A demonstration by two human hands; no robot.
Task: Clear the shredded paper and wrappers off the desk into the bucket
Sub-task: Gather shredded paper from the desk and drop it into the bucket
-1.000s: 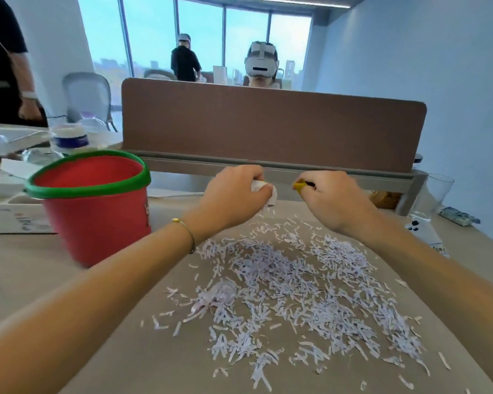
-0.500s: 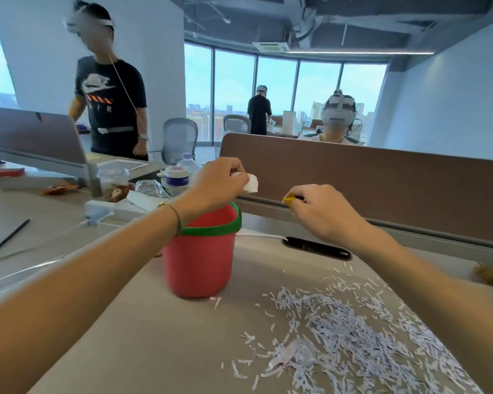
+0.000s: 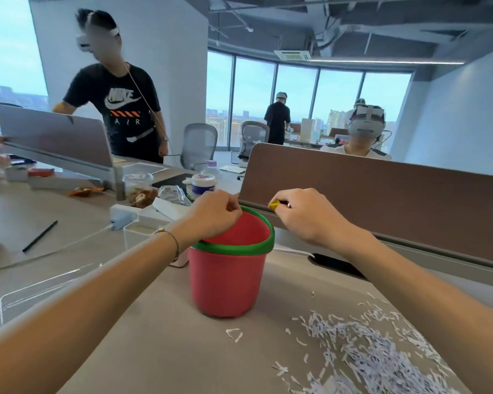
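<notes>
A round red plastic bucket [image 3: 225, 280] with a smooth green rim stands on the matte beige desk [image 3: 154, 336]. The left hand [image 3: 214, 214] reaches forward, fingers curled over the bucket's near-left rim; whether it holds anything cannot be told. The right hand [image 3: 305, 214], just beside the bucket's far right rim, pinches a small yellow wrapper [image 3: 275, 206] between thumb and fingertips. Thin white shredded paper [image 3: 367, 351] lies scattered below the right forearm, near the bucket's base.
</notes>
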